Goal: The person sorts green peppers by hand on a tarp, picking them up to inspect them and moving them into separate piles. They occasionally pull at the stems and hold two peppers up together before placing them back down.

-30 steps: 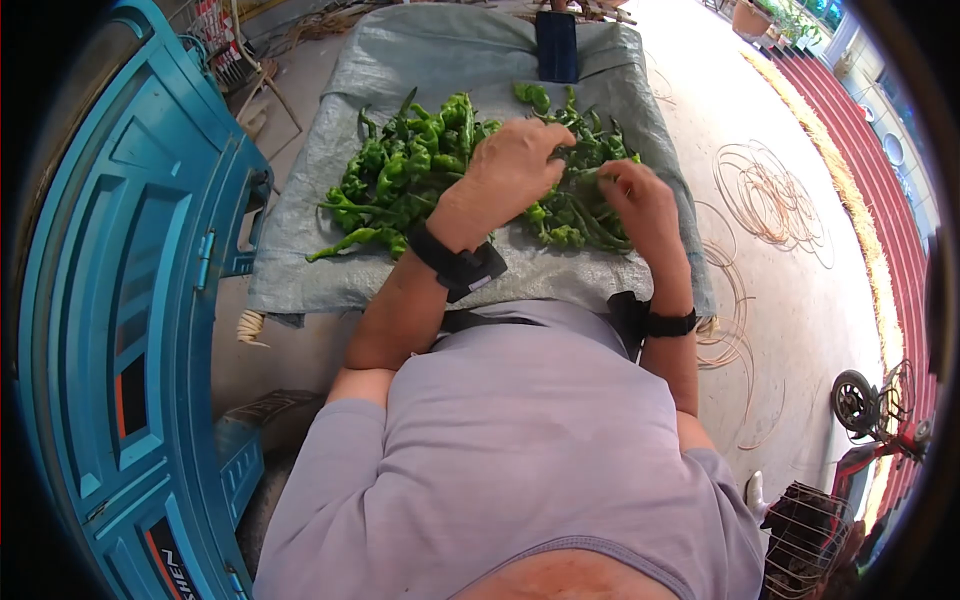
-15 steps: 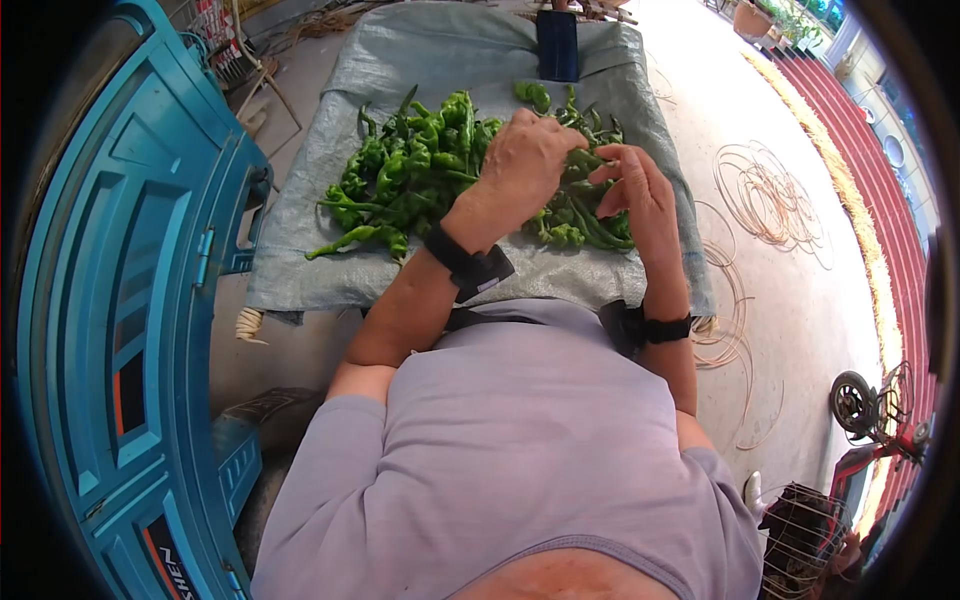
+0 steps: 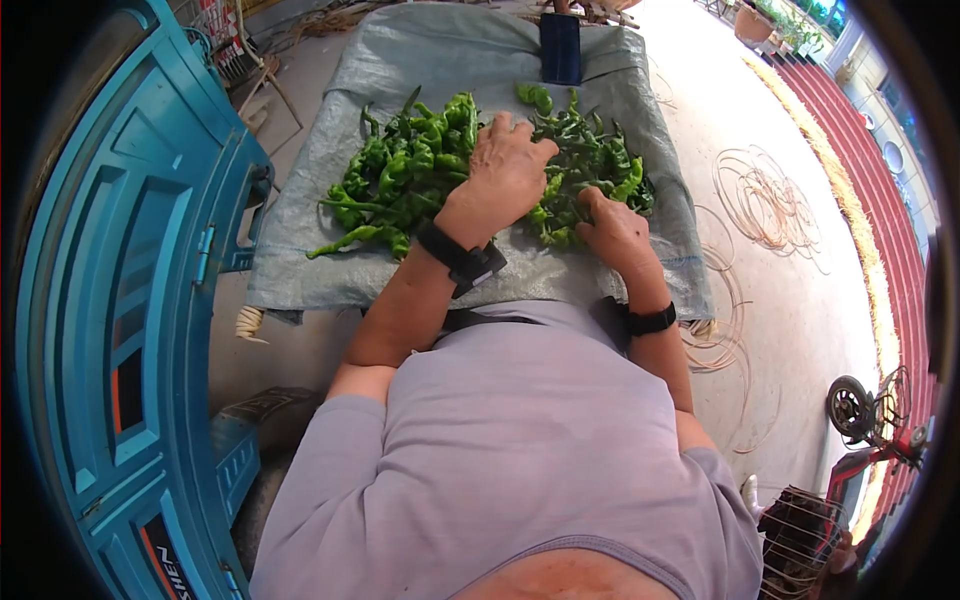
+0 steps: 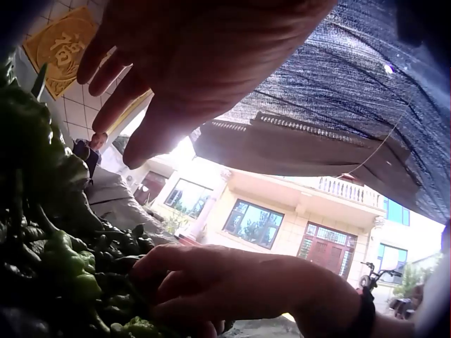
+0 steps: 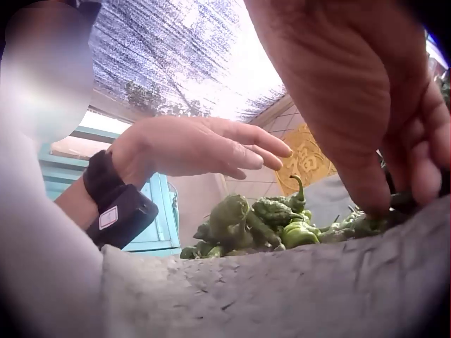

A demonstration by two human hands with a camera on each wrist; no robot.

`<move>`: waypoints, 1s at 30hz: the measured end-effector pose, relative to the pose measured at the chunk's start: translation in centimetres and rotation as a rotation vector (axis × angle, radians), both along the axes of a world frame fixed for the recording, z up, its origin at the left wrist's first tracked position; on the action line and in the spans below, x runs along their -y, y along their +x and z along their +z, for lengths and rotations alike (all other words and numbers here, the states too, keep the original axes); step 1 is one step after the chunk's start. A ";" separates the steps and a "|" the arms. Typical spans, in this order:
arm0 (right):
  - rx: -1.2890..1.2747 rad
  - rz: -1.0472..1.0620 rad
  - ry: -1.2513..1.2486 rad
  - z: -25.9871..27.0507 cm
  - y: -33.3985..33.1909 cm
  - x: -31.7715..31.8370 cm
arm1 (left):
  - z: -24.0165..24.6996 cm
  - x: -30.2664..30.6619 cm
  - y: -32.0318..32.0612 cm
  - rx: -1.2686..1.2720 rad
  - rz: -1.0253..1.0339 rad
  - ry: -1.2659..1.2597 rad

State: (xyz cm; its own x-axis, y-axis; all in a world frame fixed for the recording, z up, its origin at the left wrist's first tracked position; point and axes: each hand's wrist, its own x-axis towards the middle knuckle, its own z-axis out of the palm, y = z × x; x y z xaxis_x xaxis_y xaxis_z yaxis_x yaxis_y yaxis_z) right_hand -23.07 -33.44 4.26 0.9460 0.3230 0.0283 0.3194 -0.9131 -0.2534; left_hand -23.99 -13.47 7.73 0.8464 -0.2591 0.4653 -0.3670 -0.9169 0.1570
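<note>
Two heaps of green peppers lie side by side on a grey-green woven sheet (image 3: pixel 300 270): a brighter left heap (image 3: pixel 400 165) and a darker right heap (image 3: pixel 590 150). My left hand (image 3: pixel 508 172) hovers over the space between them, fingers spread and loosely bent, holding nothing. In the left wrist view, its fingers hang apart above the peppers. My right hand (image 3: pixel 618 232) reaches down to the near edge of the right heap. The right wrist view has its thumb and fingers low at the heap, pinching a dark green pepper (image 5: pixel 403 201) that is mostly hidden.
A dark blue flat object (image 3: pixel 560 48) lies at the sheet's far edge. A blue metal vehicle panel (image 3: pixel 130 300) stands close on the left. Coils of thin cane (image 3: pixel 770 205) lie on the floor to the right, with a wheeled red vehicle (image 3: pixel 860 455) nearer.
Half a second ago the hands met over the right heap. Since then my left hand has drawn back leftward with its fingers spreading, and my right hand has dropped nearer, into the peppers.
</note>
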 end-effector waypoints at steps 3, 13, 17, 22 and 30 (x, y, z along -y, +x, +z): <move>0.036 0.029 0.110 0.2 -0.2 0.4 | -0.2 0.1 0.3 0.024 -0.104 -0.069; -0.132 0.079 0.796 1.3 0.4 0.1 | -0.2 2.5 -0.1 -0.286 -0.150 -0.412; -0.142 0.135 0.893 0.5 0.7 0.2 | -1.5 2.5 0.7 -0.242 -0.230 -0.461; -0.253 0.119 0.934 0.6 0.7 0.6 | -1.2 2.3 1.0 -0.209 -0.217 -0.498; -0.257 0.034 1.086 1.2 0.4 0.8 | -0.3 1.6 1.0 -0.035 -0.145 -0.547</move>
